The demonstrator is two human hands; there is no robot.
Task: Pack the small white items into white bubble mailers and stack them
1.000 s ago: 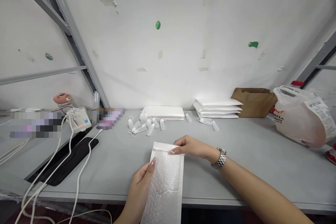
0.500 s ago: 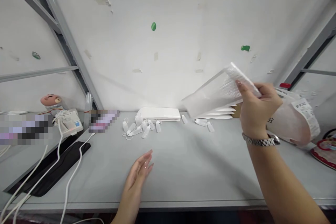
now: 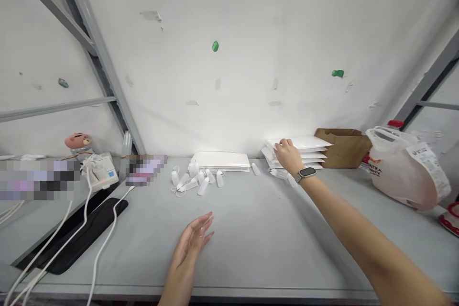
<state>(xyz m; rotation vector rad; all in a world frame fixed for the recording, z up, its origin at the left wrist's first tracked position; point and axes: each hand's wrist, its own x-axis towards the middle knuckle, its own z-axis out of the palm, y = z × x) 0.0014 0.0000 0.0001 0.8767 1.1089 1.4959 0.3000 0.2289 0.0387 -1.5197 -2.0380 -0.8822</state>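
Observation:
My right hand [image 3: 288,155], with a watch on its wrist, reaches to the left end of a stack of white padded mailers [image 3: 310,142] by the back wall. Its fingers are curled at the edge of the top mailer; the fingertips are partly hidden. Over the front of the grey table [image 3: 251,239], my left hand [image 3: 195,236] is held with fingers apart and nothing in it. Small translucent white bottle-shaped pieces [image 3: 203,186], some with loops, lie in a loose group at the back centre. Several more [image 3: 278,173] lie before the stack.
Behind the loose pieces lies a flat white pile [image 3: 224,160]. A brown cardboard box [image 3: 346,150] and a white plastic bag [image 3: 401,172] stand at the right. On the left are a power strip [image 3: 102,172], white cables [image 3: 116,215] and a long black pad [image 3: 86,239].
My right hand has moved left and away from me, bringing the raised mailer down to the stack. The box and stack now show more fully. My left hand has barely moved.

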